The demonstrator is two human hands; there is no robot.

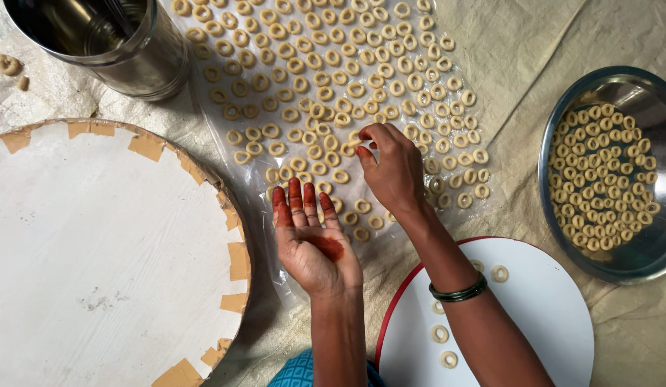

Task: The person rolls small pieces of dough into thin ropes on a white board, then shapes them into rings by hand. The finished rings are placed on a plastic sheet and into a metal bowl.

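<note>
Dough rings [326, 93] lie in rows on a clear plastic sheet [204, 107] ahead of me, and my right hand [390, 168] pinches one at the near edge of the rows. My left hand [311, 236] waits flat, palm up and empty, just beside it. Further out sit a steel bowl [562, 143] of rings, a white round board [548, 315] and a steel canister [125, 50].

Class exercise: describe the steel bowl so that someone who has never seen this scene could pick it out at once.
Start at the clear plastic sheet covered in small dough rings, then look right across the cloth. The steel bowl sits at the right edge. Unlike the tall steel canister top left, it is shallow and holds dough rings.
</note>
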